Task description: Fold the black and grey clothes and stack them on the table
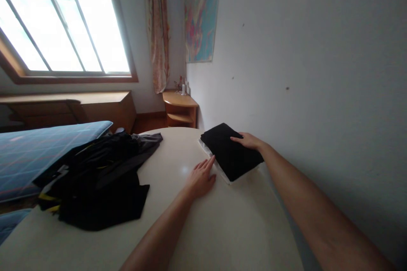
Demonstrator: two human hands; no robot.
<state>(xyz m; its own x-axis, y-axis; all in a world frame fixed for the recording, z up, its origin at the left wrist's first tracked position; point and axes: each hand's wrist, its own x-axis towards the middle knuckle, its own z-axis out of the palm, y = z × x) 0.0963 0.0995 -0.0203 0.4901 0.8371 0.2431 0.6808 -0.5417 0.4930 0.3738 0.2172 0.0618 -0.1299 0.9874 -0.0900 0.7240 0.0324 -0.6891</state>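
A folded black garment lies on top of something folded and white, whose edge shows along the left and lower sides. My right hand rests on the garment's right edge with its visible fingers stretched over the cloth; the rest of that hand's fingers are hard to see. At the left edge of the stack, my left hand lies on the table with fingers extended, the fingertips touching or close to the white edge. Further left is a loose heap of black clothes with grey and yellow parts.
The pale round-edged table stands against the white wall. A bed with a blue checked mattress is at the left. Behind are a corner shelf, a wooden desk, a curtain and a window.
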